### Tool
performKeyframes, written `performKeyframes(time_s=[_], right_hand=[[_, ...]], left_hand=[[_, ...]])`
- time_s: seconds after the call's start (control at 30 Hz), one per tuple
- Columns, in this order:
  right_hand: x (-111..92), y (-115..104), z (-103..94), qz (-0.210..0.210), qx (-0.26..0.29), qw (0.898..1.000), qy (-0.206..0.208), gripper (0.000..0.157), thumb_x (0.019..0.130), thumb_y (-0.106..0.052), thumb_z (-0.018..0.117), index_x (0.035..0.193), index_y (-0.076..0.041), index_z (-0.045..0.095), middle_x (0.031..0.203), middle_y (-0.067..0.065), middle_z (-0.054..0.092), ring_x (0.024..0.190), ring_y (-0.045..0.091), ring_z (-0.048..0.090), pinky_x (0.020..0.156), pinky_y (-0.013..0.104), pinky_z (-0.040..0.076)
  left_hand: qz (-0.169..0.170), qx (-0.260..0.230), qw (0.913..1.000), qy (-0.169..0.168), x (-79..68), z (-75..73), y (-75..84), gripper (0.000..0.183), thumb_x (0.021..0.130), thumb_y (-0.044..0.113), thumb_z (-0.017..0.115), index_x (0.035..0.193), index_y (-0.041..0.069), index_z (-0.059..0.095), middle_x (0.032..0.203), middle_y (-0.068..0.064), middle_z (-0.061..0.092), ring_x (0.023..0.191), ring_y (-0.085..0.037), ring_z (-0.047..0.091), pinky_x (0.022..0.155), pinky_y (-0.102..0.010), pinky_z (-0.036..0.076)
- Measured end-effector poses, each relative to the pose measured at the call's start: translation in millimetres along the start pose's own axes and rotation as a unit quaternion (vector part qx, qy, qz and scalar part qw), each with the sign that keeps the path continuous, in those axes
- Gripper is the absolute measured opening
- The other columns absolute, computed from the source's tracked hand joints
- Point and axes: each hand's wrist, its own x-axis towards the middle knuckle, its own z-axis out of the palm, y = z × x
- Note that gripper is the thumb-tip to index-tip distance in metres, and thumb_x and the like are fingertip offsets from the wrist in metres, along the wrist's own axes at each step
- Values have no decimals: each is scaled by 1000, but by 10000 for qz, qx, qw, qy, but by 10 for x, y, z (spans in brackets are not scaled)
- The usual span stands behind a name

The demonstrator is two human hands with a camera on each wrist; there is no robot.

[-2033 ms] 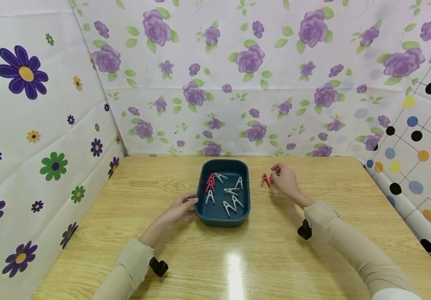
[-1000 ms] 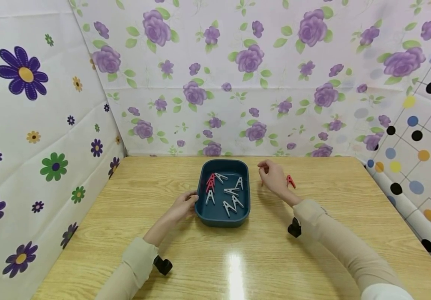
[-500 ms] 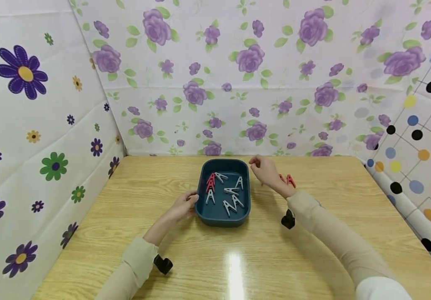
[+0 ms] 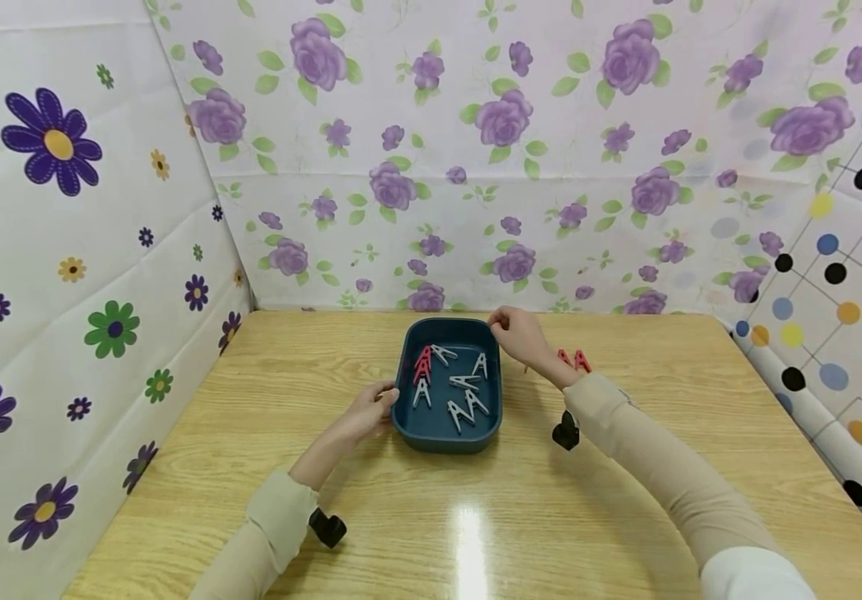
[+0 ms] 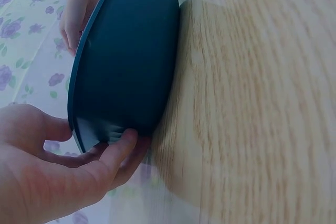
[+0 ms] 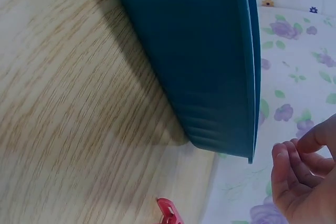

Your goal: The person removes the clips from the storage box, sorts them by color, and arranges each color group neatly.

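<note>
A dark teal plastic tub (image 4: 446,444) stands on the table with two red clothespins (image 4: 422,365) and several grey clothespins (image 4: 464,382) inside. My left hand (image 4: 359,414) grips its left side; in the left wrist view the thumb is at the rim and the fingers (image 5: 123,148) lie along the outer wall. My right hand (image 4: 518,333) is at the tub's far right corner. Its fingers (image 6: 281,166) curl toward the thumb, with nothing visible between them. More red clothespins (image 4: 582,361) lie on the table right of the tub, partly hidden behind my right wrist.
The wooden table (image 4: 311,358) reaches back to a floral cloth wall (image 4: 431,167). Patterned sheets (image 4: 829,333) hang at the sides. Black wrist cameras (image 4: 566,432) sit under both cuffs.
My right hand has moved left from the red clothespins to the tub's far right corner, uncovering two on the right. My left hand and the tub have stayed almost in place.
</note>
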Motion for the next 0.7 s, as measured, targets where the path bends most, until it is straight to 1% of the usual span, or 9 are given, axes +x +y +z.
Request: performKeyframes(time_s=[0.1,0.23,0.47,0.57,0.7], right_hand=[[3,2,6,-7,-51,10000,-75,22,95,-11,51,101,1,69,87,12,68,68,19,53,66,30,44],[18,12,38,-24,-144,9995,-271,22,95,-11,52,101,2,69,86,12,68,67,18,52,64,28,44],[54,-91,72,200,-279,9975,-615,24,95,-14,53,103,2,70,91,14,70,68,18,57,65,30,48],[80,-136,93,192,-360,9968,-682,22,95,-13,54,98,0,71,87,12,69,66,17,55,65,29,47],[115,-193,130,157,-426,9959,-777,20,95,-12,54,89,-1,70,75,9,64,60,16,49,63,28,41]], left_hand=[[-20,-18,10000,33,-6,10,3,48,107,16,35,148,-6,25,142,-31,41,125,-40,52,101,-48,47],[-41,-21,10000,59,-15,21,12,48,107,16,35,148,-5,25,142,-31,40,126,-41,51,101,-48,46],[-97,64,9999,116,-15,15,0,47,106,16,36,148,-5,27,141,-30,41,123,-38,53,99,-46,48],[-104,39,9999,119,-25,17,-1,48,107,17,36,148,-5,27,142,-30,41,123,-38,53,100,-47,48],[-100,-6,9999,136,-29,27,7,48,106,17,36,148,-4,26,141,-30,41,123,-38,53,100,-47,48]])
